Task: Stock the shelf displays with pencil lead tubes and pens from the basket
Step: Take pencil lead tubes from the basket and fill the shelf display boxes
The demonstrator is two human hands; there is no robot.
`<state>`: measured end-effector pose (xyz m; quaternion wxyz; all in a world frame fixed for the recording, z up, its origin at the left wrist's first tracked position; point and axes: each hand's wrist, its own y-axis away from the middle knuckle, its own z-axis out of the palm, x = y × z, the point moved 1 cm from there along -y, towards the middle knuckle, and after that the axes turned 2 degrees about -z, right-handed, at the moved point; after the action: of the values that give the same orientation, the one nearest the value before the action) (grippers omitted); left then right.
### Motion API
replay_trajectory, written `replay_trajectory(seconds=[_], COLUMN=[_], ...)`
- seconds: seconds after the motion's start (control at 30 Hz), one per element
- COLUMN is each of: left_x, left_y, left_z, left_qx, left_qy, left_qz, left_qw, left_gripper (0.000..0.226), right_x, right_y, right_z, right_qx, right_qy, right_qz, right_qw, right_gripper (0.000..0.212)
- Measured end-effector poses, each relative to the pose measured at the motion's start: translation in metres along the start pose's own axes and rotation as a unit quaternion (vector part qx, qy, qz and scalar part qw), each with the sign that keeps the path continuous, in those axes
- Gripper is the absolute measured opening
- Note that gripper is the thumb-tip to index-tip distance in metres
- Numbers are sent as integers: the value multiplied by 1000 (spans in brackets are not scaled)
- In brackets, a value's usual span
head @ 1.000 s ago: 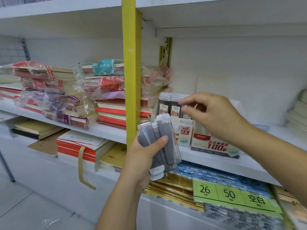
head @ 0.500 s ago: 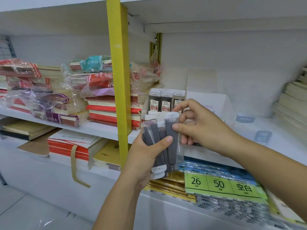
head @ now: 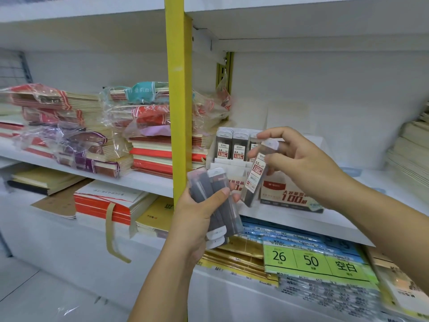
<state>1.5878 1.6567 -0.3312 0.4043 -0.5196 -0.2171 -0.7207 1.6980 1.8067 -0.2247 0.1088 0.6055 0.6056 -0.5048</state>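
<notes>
The left hand [head: 197, 219] has its grip closed round a bundle of lead tubes [head: 214, 198] at the shelf [head: 151, 183] front edge, while the right hand [head: 299, 163] pinches a single tube [head: 256, 174] just before the display box [head: 287, 194].

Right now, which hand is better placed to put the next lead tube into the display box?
Right. The right hand pinches a single tube in front of the display box. The left hand is lower, its grip full with the spare tubes.
</notes>
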Motion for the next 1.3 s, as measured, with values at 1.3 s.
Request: replay_trajectory(seconds=[1.3], left_x=[4], left_y=[5], left_z=[-11], left_qx=[29], left_qy=[-29], left_qz=[-6], left_qw=[999], left_gripper=[46], right_x=[2], right_y=[-25], right_z=[2], right_qx=[106], right_qy=[354], right_qz=[-127], right_qw=[920], right_gripper=[27])
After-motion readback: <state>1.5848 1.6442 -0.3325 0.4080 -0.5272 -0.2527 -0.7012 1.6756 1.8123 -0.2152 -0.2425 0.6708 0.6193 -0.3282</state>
